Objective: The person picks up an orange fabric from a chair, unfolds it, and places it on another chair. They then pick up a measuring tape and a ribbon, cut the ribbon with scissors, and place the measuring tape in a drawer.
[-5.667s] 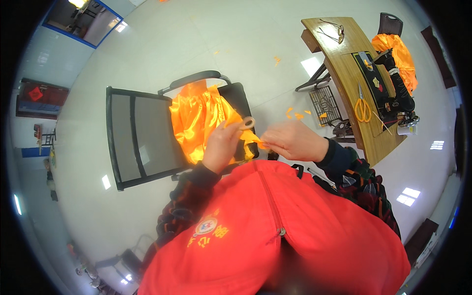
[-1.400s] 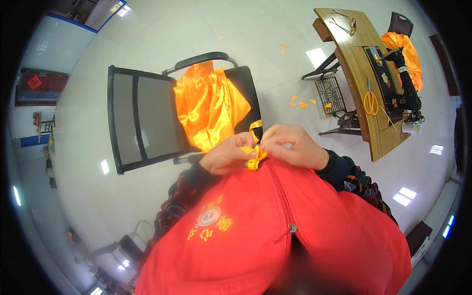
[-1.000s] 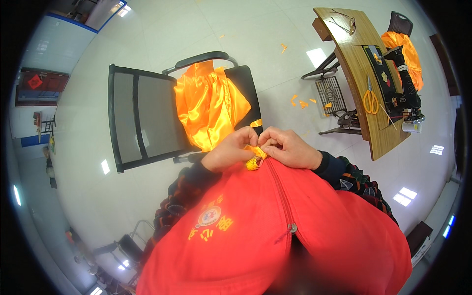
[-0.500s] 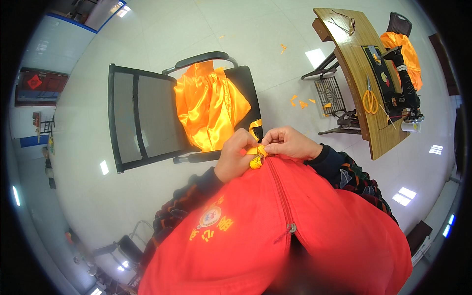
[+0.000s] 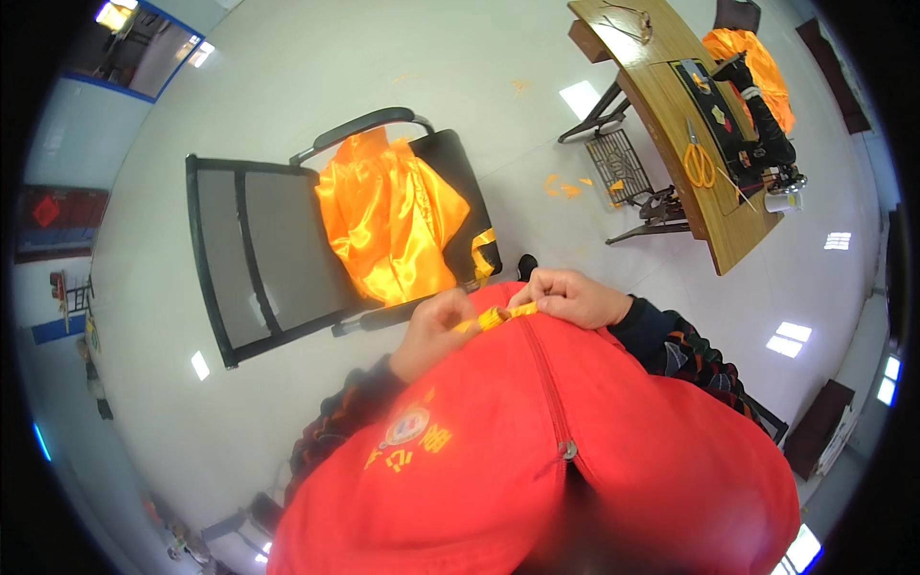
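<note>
Close to the front of my red jacket [image 5: 460, 422], both hands work on a soft yellow tape measure [image 5: 492, 318], partly wound into a small roll. The fingers of my left hand [image 5: 433, 333] pinch it at the left of the roll. My right hand [image 5: 575, 298] grips the strip at the right, thumb and fingers pressed together. Just beyond them, shiny orange satin cloth [image 5: 393, 225] lies bunched on the seat of a black mesh chair [image 5: 273, 259]. The tape's ends are hidden by my fingers.
To the right stands a wooden table [image 5: 661, 96] with a black sewing machine [image 5: 767, 134], orange-handled scissors [image 5: 699, 161] and eyeglasses [image 5: 632, 21]. More orange cloth [image 5: 757, 72] lies behind it. Orange scraps [image 5: 567, 190] are on the floor near the metal treadle [image 5: 618, 165].
My hands have moved slightly apart and down toward the jacket, with the yellow strip now stretched between them. The view has shifted, so chair and table sit further left.
</note>
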The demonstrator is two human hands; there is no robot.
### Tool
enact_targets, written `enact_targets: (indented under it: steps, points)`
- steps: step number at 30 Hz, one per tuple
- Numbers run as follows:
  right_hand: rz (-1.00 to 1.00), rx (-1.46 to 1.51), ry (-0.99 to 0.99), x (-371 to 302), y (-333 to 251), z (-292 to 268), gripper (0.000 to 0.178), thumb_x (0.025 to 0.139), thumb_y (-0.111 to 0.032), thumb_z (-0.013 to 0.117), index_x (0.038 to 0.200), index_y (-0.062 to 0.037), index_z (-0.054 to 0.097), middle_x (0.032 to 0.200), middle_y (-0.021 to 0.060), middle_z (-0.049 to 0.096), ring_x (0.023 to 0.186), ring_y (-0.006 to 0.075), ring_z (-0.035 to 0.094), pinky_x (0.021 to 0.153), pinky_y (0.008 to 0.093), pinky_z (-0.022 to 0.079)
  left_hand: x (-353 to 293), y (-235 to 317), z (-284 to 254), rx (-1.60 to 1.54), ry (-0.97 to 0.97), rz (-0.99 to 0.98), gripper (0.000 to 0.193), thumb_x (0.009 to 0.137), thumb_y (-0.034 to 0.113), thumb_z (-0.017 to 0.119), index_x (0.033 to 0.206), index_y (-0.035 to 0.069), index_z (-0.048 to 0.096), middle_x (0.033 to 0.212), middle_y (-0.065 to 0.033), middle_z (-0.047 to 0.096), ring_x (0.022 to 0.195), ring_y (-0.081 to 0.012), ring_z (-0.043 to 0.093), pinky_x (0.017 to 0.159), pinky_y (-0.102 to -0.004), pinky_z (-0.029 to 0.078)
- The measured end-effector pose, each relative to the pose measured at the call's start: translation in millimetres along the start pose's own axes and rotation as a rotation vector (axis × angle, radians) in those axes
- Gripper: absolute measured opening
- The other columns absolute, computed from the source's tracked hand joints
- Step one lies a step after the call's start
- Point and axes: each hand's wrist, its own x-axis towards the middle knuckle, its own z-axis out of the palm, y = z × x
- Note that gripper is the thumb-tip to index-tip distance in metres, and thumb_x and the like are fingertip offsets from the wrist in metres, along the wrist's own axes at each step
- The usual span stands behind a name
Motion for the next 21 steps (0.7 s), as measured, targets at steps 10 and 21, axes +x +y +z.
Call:
enact_targets:
  steps: [10, 21]
  points:
    - [-0.006, 0.200, -0.046, -35.1, 8.3, -75.2, 0.015, 0.088, -0.002, 0.050, 0.103, -0.0029, 0.047, 0.118, 0.0105, 0.053, 0.109, 0.0130, 0.049, 0.095, 0.0275, 0.038, 74.8, -13.9, 61.4, -0.002, -0.027, -0.073, 0.022, 0.086, 0.003, 0.056, 0.105, 0.004, 0.046, 0.097, -0.0005, 0.051, 0.086, -0.0067, 0.051, 0.076, -0.0212, 0.042]
    - [-0.065, 0.338, 0.186, -91.9, 12.5, -180.0, 0.024, 0.089, -0.010, 0.055, 0.110, 0.0010, 0.055, 0.096, 0.0037, 0.061, 0.086, 0.0087, 0.056, 0.077, 0.0249, 0.046, 205.2, -42.6, 158.2, 0.188, 0.172, 0.006, 0.016, 0.087, 0.007, 0.058, 0.100, -0.002, 0.055, 0.094, -0.0049, 0.058, 0.084, -0.0124, 0.060, 0.074, -0.0241, 0.050]
